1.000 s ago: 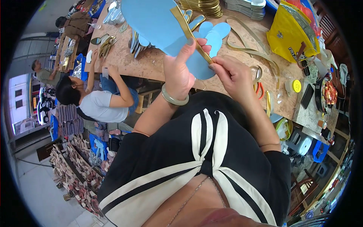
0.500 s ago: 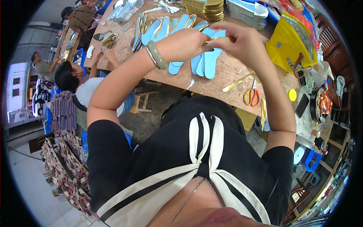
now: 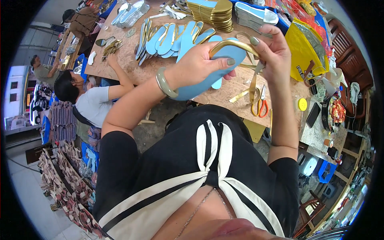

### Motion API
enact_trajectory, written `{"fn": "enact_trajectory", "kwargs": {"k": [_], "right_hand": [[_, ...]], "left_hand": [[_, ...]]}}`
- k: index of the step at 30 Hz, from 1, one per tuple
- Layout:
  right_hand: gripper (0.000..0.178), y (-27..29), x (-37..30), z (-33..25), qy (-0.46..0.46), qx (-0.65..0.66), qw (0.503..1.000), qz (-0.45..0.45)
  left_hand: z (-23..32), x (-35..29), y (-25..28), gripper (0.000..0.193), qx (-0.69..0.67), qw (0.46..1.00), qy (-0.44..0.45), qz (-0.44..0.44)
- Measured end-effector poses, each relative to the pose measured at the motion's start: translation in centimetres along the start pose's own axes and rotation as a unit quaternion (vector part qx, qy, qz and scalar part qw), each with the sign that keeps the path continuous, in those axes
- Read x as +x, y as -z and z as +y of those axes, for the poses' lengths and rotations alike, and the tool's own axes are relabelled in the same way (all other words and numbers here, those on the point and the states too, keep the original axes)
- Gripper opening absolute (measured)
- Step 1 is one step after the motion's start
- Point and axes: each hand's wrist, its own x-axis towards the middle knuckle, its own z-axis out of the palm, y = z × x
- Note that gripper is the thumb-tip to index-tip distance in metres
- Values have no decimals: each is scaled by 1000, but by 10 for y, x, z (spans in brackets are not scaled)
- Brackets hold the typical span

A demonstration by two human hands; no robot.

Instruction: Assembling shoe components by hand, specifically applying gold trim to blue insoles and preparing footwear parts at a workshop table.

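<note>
A light blue insole (image 3: 197, 89) is held up over the near edge of the table by my left hand (image 3: 194, 66), thumb on its face. A gold strip (image 3: 231, 42) curves around the insole's rounded far end. My right hand (image 3: 276, 56) pinches this strip between thumb and fingers at the insole's right side, and its loose tail (image 3: 253, 86) hangs below. Beyond my left hand, several blue insoles with gold edging (image 3: 168, 40) lie fanned on the table. Scissors (image 3: 263, 105) with orange-red handles lie below my right hand.
Stacks of gold-edged insoles (image 3: 218, 18) and grey-white insoles (image 3: 252, 18) stand at the back. A yellow bag (image 3: 302, 52) is at the right, near a yellow round lid (image 3: 302, 104) and a phone (image 3: 313, 115). At the left, a co-worker in a light shirt (image 3: 94, 100) sits at the table.
My hands have moved apart and tilted the insole into plain view. The gold strip now runs around its end to my right hand. The co-worker's arm reaches further across the table.
</note>
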Motion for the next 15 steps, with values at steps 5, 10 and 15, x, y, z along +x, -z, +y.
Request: {"fn": "enact_trajectory", "kwargs": {"k": [5,10,15], "right_hand": [[25,-19,-10,22,17,105,993,47],[22,-40,-12,19,3,123,987,100],[15,-44,-20,21,59,-131,982,123]], "left_hand": [[-5,2,-11,28,-76,996,-41,35],[-14,8,-13,29,-98,987,-95,90],[-16,6,-5,30,-147,960,-163,175]]}}
